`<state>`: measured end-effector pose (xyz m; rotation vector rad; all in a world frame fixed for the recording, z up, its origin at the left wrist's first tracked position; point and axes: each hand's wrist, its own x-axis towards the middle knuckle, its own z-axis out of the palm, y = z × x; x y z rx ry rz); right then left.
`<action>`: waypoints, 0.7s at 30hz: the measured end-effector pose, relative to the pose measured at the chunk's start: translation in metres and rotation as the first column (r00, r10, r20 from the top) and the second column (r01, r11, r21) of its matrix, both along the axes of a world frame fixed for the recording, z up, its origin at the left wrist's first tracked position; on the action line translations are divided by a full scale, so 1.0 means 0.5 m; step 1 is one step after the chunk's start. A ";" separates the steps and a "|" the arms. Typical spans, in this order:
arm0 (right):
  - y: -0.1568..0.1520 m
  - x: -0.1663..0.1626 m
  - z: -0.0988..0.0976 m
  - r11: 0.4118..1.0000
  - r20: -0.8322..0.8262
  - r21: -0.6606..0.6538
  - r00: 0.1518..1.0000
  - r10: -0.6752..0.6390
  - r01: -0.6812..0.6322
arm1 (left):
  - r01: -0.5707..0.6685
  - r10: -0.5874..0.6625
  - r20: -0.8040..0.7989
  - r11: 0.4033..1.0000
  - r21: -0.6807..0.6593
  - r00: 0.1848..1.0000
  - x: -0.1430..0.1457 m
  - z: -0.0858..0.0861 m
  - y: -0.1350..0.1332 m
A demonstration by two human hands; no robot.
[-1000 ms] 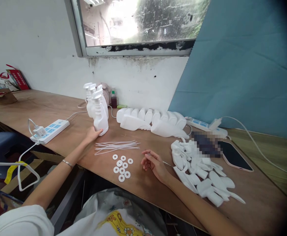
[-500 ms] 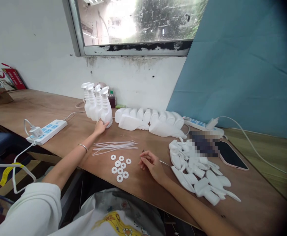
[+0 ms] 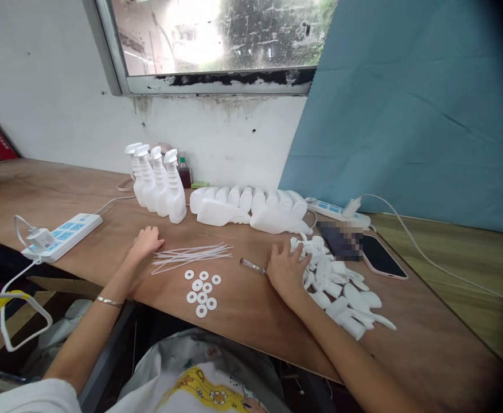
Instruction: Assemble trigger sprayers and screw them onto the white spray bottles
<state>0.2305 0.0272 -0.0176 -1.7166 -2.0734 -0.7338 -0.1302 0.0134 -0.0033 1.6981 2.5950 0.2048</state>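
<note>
My left hand (image 3: 147,241) lies low over the table, fingers loosely apart and holding nothing, at the left end of some thin white tubes (image 3: 191,256). Behind it, several white spray bottles (image 3: 174,195) stand upright with trigger heads on. My right hand (image 3: 286,269) is spread over the left edge of a pile of loose white trigger sprayer heads (image 3: 332,281); whether its fingertips touch them I cannot tell. A slim, shiny metal tool (image 3: 252,265) lies beside that hand, its right end near the palm. Several white ring washers (image 3: 202,297) are on the table between my arms.
White bottles (image 3: 221,212) without heads lie along the wall. Power strips stand at left (image 3: 68,235) and back right (image 3: 337,211), with cords. Two phones, one pink-edged (image 3: 384,256), lie beyond the pile. A green-capped bottle (image 3: 184,172) stands behind the spray bottles.
My left hand has left the front spray bottle and come down toward me. My right hand has let go of the metal tool and moved right, opening over the trigger heads. The view has shifted right.
</note>
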 end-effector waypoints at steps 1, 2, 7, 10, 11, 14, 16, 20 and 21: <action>0.004 0.003 -0.002 1.000 0.004 -0.023 1.000 -0.013 0.013 | 0.001 -0.001 -0.018 1.000 0.019 1.000 0.012 0.005 -0.012; 0.007 0.004 -0.004 0.999 0.007 -0.045 1.000 -0.014 0.015 | 0.016 -0.014 -0.036 0.999 0.050 0.999 0.029 0.011 -0.024; 0.013 0.005 -0.002 0.996 0.013 -0.062 0.997 0.072 -0.071 | 0.574 -0.588 0.058 0.803 0.160 0.807 0.149 0.049 -0.089; 0.011 0.006 0.008 0.982 -0.018 -0.021 0.982 0.189 -0.190 | 0.782 -0.765 0.272 0.620 0.064 0.584 0.190 0.063 -0.122; 0.008 0.004 0.010 0.971 -0.039 -0.005 0.970 0.240 -0.241 | 0.796 -0.767 0.296 0.604 0.034 0.569 0.195 0.063 -0.129; -0.012 -0.007 0.007 0.896 -0.130 0.074 0.887 0.444 -0.438 | 0.781 -0.751 0.265 0.625 -0.009 0.605 0.194 0.052 -0.137; -0.034 -0.022 0.000 0.819 -0.201 0.116 0.794 0.574 -0.562 | 0.770 -0.741 0.259 0.638 -0.012 0.619 0.191 0.042 -0.136; -0.082 -0.056 -0.019 0.653 -0.335 0.068 0.599 0.727 -0.754 | 0.745 -0.719 0.266 0.667 0.004 0.642 0.194 0.034 -0.128; -0.090 -0.063 -0.023 0.603 -0.364 0.042 0.550 0.752 -0.796 | 0.743 -0.718 0.255 0.670 -0.002 0.648 0.197 0.035 -0.127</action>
